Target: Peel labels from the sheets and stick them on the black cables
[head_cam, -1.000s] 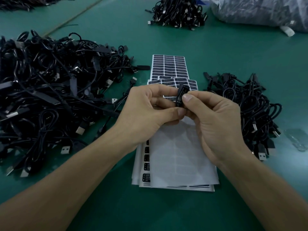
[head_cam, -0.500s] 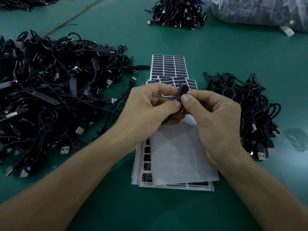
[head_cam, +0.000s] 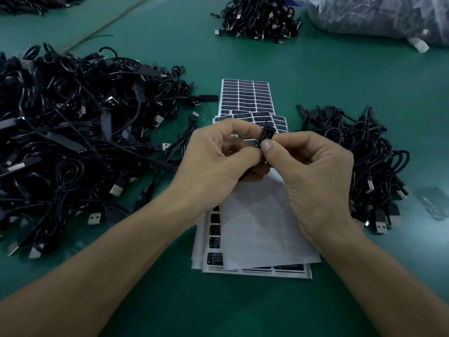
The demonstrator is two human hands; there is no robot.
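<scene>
1. The left hand (head_cam: 218, 161) and the right hand (head_cam: 311, 171) met at the middle of the view, above the label sheets (head_cam: 245, 96).
2. Both hands were closed in a pinch on one black cable (head_cam: 266, 133). Its small block stood nearly upright between the left fingertips and the right thumb and forefinger.
3. A thin run of that cable showed under the left thumb, towards six o'clock from the block.
4. The right thumb (head_cam: 267, 144) pressed against the lower side of the block, nail facing up.
5. Whether a label already sat on the block could not be told.
6. The printed sheets stretched from under the hands towards twelve o'clock, rows of dark labels on white.
7. A blank backing sheet (head_cam: 262, 227) lay on the stack at six o'clock from the hands, with a few dark labels showing at its left edge.
8. A large heap of cables (head_cam: 73, 142) filled the nine o'clock side of the green table (head_cam: 243, 307).
9. A smaller cable pile (head_cam: 364, 161) lay at three o'clock, just beside the right hand.
10. Another cable pile (head_cam: 260, 18) sat at twelve o'clock, well apart, with a plastic bag (head_cam: 379, 15) at one o'clock.
</scene>
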